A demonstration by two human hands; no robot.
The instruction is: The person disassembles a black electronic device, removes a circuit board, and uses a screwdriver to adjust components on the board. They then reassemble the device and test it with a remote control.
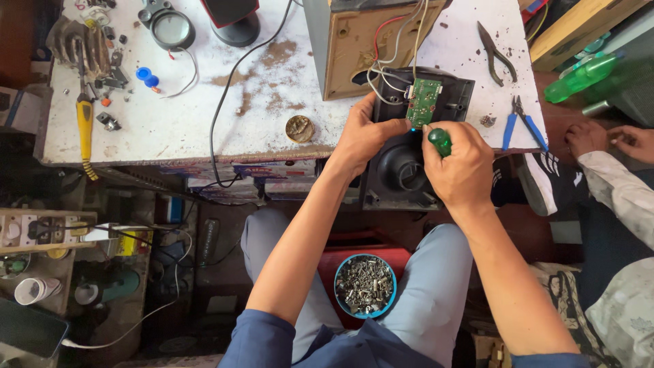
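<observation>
Worn white workbench (204, 123); our left hand (364, 136) pinches the green circuit board (424, 102), fingers clamped at its edge. Our right hand (460, 167) fists a green-handled screwdriver (439, 141). Board looks light, brittle; best held by edges.

Both bare forearms reach forward; the left hand (364, 133) curls in a grip, the right hand (462, 163) closed in a fist.

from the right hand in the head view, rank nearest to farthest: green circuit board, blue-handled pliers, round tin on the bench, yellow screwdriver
Measured from the right hand, which holds a green-handled screwdriver:
1. Green circuit board, just above the hand on the black housing.
2. Blue-handled pliers, to its right at the bench edge.
3. Round tin, left, past the left hand.
4. Yellow screwdriver, far left.
</observation>
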